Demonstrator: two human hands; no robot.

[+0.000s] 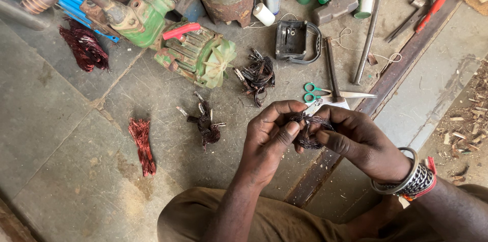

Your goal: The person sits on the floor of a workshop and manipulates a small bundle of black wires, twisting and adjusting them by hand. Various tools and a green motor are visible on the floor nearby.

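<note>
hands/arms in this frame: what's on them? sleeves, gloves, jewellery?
Both hands are bare, no gloves. No sleeves show on either forearm. The left hand and its wrist carry nothing. The right hand has a stack at the wrist: a plain silver bangle, a band of silver chain links beside it, and a thin red band furthest up the arm. No rings can be made out.

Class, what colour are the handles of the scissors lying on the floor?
Green, seen in the head view: scissors.

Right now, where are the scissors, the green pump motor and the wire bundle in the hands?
scissors (316, 92), head view, green handles.
green pump motor (195, 54), head view, ribbed body.
wire bundle (309, 131), head view, dark coil middle.
</note>
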